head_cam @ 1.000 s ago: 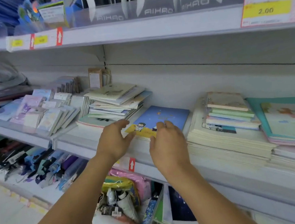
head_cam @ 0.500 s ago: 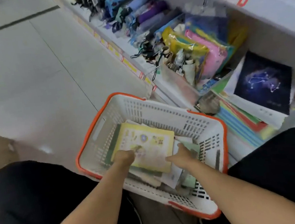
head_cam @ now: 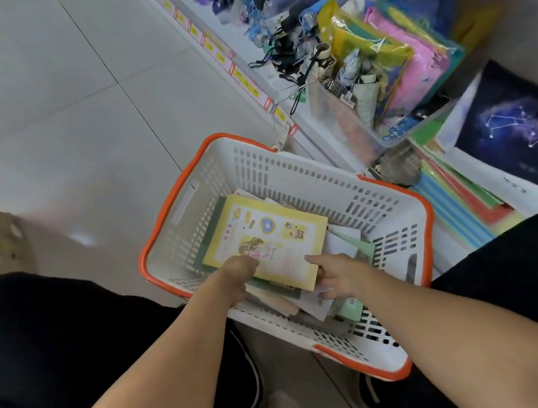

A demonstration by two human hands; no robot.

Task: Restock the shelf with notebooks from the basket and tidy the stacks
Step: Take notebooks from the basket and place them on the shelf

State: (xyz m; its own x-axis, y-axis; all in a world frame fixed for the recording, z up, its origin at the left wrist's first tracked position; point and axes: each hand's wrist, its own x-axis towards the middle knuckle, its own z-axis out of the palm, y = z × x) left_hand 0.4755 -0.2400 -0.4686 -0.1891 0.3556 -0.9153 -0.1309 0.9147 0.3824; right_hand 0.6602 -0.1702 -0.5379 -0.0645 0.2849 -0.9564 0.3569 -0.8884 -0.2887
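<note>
Yellow notebook is sitting on top of a loose pile inside the white, orange-rimmed basket on the floor, right against the bottom shelf. Person is crouching over it; left hand is gripping the notebook's near-left corner, fingers curled under the edge. Right hand is pinching the near-right corner, thumb on the cover. Risk as I'm reading it: the pile underneath is lying skewed, so lifting could drag a lower notebook along or bend a cover. A corner-only grip could also let it sag.
</note>
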